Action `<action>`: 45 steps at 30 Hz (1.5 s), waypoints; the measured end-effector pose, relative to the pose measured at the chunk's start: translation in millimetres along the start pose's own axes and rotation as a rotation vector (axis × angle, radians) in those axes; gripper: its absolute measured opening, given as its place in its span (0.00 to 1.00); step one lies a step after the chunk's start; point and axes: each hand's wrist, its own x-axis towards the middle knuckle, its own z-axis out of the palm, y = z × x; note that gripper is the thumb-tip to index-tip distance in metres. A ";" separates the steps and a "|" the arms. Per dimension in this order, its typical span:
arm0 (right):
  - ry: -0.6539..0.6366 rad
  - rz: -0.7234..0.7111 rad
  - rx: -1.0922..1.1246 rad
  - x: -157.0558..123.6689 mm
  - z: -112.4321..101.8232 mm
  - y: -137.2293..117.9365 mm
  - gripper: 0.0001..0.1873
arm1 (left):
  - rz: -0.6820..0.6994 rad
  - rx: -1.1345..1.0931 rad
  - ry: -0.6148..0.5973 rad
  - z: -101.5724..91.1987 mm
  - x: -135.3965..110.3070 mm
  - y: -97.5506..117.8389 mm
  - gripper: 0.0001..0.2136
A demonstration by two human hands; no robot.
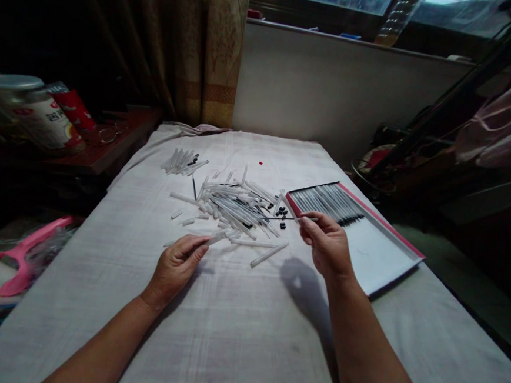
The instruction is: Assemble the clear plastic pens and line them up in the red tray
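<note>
My left hand point(177, 266) pinches a translucent pen barrel point(218, 236) between thumb and fingers, just in front of the pile. In my right hand point(326, 242) is a thin dark pen refill point(285, 218), pointing left above the pile's right edge. The pile of pen parts point(232, 206) holds several clear barrels, short clear caps and dark refills. Small black plugs point(283, 212) lie at its right. Beyond my right hand, a shallow red-edged box point(378, 260) contains a row of pens point(328, 202) with black ends. One loose barrel point(269, 255) rests between my hands.
A smaller heap of clear caps point(180, 162) lies at the back left, and a tiny red piece point(260, 163) at the back. Left of the cloth-covered table point(226, 342) are a lidded jar point(35, 115) and a pink-handled object point(22, 259). A curtain point(205, 46) hangs behind.
</note>
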 end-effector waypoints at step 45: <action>-0.214 -0.170 -1.194 13.9 -0.1 39.4 0.12 | 0.162 0.210 -0.106 3.0 -8.9 -6.4 0.10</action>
